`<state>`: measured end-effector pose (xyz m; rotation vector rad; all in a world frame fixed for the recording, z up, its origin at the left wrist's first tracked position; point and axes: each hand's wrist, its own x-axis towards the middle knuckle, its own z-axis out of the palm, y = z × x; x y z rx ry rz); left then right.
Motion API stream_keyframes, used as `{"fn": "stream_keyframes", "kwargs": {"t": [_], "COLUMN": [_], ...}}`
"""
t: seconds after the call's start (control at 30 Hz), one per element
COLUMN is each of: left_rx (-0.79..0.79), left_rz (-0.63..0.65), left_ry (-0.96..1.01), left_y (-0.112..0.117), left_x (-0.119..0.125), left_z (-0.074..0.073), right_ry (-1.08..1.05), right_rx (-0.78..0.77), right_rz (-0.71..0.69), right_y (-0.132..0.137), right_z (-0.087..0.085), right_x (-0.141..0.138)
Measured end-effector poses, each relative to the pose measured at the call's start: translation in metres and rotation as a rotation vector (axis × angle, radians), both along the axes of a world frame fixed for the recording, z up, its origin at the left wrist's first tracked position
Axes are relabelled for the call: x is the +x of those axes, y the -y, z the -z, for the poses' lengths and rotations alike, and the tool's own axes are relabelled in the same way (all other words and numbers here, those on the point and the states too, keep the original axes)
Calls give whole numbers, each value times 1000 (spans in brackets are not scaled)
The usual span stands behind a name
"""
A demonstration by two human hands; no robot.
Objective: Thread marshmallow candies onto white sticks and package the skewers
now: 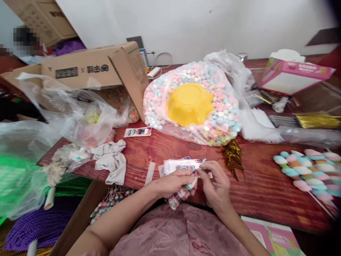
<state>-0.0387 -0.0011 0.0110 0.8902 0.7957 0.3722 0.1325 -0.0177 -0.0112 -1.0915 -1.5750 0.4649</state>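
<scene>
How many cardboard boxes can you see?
2. One cardboard box lies on its side at the table's left, behind the plastic bags. Another box sits in the top-left corner, cut off by the picture edge. More could be hidden.

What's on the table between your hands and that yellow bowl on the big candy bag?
In the head view, a stack of white printed sticker sheets, then bare red-brown wooden table up to the clear candy bag under the yellow plastic bowl.

bowl [189,103] on candy bag [160,106], cardboard box [106,67] left, skewers [309,170] right
</scene>
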Motion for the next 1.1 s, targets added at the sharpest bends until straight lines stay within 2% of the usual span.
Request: {"fn": "stream_keyframes", "kwargs": {"t": [0.07,0.13,0.2,0.33,0.43,0.5,0.53,0.6,0.7,0.77,0.83,0.87,0.93,1.03,1.1], "left_rx": [-91,-123,-143,-194,-112,82,229,591,1113,1324,1400,1387,1258,819,483], "left_rz": [-21,-3,71,235,301,398,447,511,485,489,509,494,398,269,296], "left_ry": [38,76,96,114,57,-77,-173,-397,-739,-894,-949,-936,-820,-495,-348], "left_y": [-2,-4,-6,-6,-8,-9,-8,-3,12,24,30,30,25,14,9], "left_x": [-2,-5,-10,-17,-21,-25,-26,-26,-22,-18,-16,-17,-20,-25,-28], "left_z": [2,4,4,2,0,-5,-9,-17,-27,-28,-26,-24,-20,-16,-16], "right_ry": [186,450,648,709,693,687,686,676,618,590,566,557,576,644,646], "right_rx": [162,309,404,444,424,413,397,341,209,60,-99,-142,-109,101,211], "right_rz": [-38,-198,-345,-431,-448,-443,-420,-336,-196,-194,-223,-219,-151,-88,-126], "right_y": [-3,-5,-7,-3,3,8,10,12,13,14,19,21,28,38,43], "right_z": [-6,-9,-10,-11,-16,-17,-16,-11,1,5,4,1,-7,-17,-17], "right_x": [10,20,25,23,15,11,9,6,3,1,-1,-2,-4,-5,-2]}}
